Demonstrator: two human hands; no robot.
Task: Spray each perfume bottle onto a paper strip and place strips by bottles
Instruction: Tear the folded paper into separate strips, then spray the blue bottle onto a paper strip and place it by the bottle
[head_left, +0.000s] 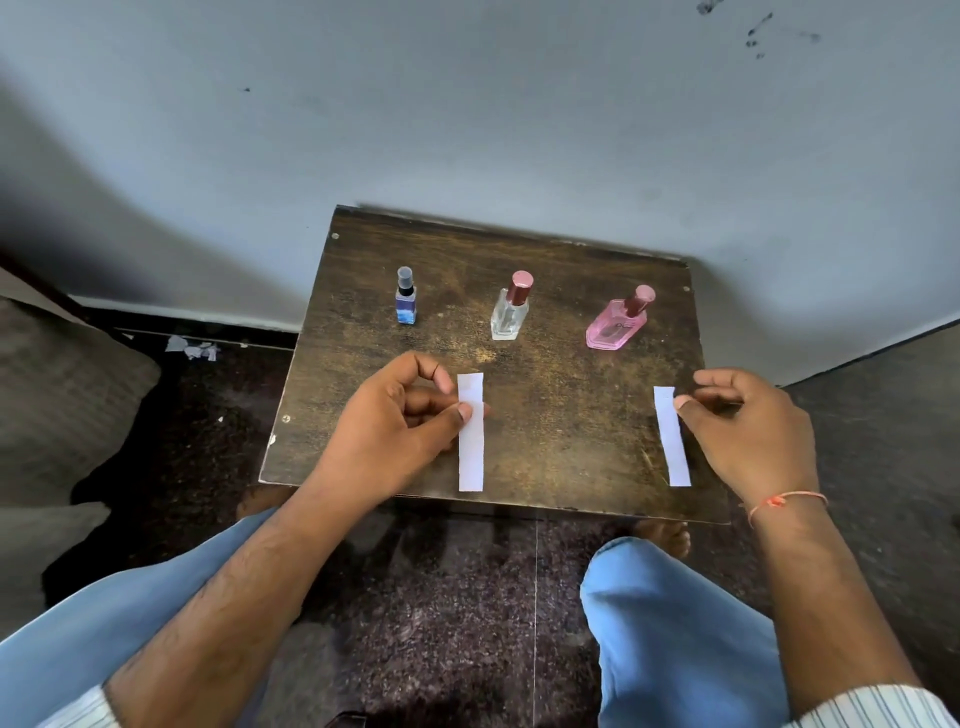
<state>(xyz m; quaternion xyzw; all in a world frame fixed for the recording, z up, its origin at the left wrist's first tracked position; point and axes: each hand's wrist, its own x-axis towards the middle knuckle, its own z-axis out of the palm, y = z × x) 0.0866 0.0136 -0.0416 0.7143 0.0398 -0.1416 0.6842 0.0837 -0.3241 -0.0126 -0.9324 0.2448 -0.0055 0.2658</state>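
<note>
Head view: the left hand (387, 421) pinches a white paper strip (471, 434) with thumb and finger. The right hand (748, 434) pinches another white strip (671, 439) at its top edge. Past the hands stand three bottles on the brown table (561, 415): blue bottle (405, 299), clear bottle (511, 309), pink bottle (618, 322).
</note>
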